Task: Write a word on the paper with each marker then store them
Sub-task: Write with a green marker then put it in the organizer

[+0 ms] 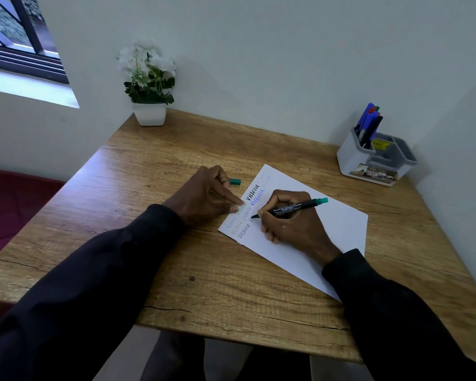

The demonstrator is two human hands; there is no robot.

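Note:
A white sheet of paper (333,232) lies angled on the wooden table (209,284), with several rows of the word "Victoria" written near its left edge. My right hand (289,218) grips a black marker with a green end (294,208), its tip touching the paper beside the lowest written rows. My left hand (206,195) presses two straight fingers on the paper's left edge, while its curled fingers hold the green cap (234,181). At the back right, a white and grey organizer (368,160) holds several markers (368,122) upright.
A white pot with white flowers (149,86) stands at the table's back left corner by the wall. A window is at the upper left. Walls close the table at the back and right. A dark red surface lies to the left, below the table.

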